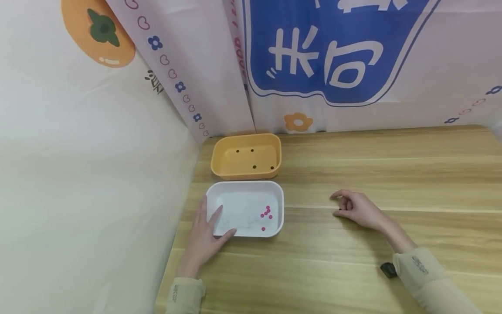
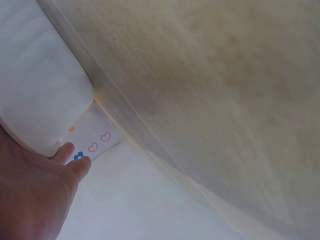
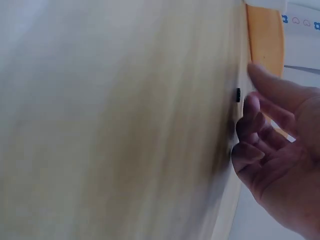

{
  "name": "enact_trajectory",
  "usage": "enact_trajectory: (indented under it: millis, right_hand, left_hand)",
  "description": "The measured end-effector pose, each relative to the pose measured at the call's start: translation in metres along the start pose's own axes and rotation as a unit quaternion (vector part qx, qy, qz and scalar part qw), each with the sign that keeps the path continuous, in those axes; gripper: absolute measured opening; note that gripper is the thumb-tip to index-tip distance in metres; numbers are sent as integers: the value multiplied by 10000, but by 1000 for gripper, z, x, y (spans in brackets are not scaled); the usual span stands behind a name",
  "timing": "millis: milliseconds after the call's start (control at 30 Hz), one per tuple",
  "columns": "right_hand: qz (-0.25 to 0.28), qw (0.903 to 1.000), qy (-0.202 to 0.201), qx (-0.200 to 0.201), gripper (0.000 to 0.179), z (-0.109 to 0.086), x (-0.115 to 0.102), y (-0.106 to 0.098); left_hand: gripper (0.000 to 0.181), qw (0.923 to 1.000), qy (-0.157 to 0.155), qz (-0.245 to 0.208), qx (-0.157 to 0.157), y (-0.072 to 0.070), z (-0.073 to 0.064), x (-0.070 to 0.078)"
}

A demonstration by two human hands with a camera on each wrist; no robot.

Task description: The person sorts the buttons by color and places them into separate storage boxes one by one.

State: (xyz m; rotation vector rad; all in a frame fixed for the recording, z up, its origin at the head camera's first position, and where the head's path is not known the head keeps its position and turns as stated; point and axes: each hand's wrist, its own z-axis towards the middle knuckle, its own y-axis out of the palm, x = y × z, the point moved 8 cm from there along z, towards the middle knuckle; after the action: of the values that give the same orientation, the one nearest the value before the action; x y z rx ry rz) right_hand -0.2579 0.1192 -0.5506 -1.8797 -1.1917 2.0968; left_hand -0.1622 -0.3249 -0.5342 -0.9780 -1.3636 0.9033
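A white tray (image 1: 245, 183) stands on the left of the table, with several small pink round pieces (image 1: 270, 216) in its right half. My left hand (image 1: 205, 237) rests spread over its left end, some fingers reaching inside the rim; in the left wrist view two fingertips (image 2: 82, 167) show beyond the tray's edge. Over the table to the right, my right hand (image 1: 361, 210) hovers at a small black piece (image 3: 238, 95). Thumb and forefinger are parted around it, the other fingers bent. The piece appears to lie on the table, not pinched.
Behind the white tray is a yellow tray (image 1: 246, 176) with several small black pieces (image 1: 254, 167) inside. A printed cloth (image 1: 431, 65) hangs along the table's back edge, and a white sheet (image 1: 98, 196) covers the left side. A dark object (image 1: 388, 270) sits by the right sleeve.
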Motion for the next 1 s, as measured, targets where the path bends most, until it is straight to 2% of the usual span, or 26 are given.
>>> enact_trajectory:
  millis: [200, 400, 533, 700, 833, 1000]
  right_hand:
    - [-306, 9995, 92, 6, 30, -2, 5, 2]
    - [-441, 9982, 9, 409, 10, -3, 8, 0]
    - [-532, 9962, -107, 684, 12, -6, 6, -3]
    - [-581, 9948, -16, 836, 10, -7, 7, -3]
    - [-374, 9949, 37, 941, 3, -6, 8, -3]
    - [-65, 9943, 134, 1053, 6, -5, 12, -6]
  left_hand:
    - [92, 10000, -23, -59, -7, 1, -1, -1]
    - [92, 10000, 8, -48, 40, 1, -1, -1]
    - [92, 9999, 46, -69, 121, 0, -1, 0]
    - [93, 9999, 44, -67, 133, -1, -1, 1]
    - [93, 10000, 19, -44, 58, -1, -1, 1]
    - [93, 10000, 14, -57, 11, -1, 0, 1]
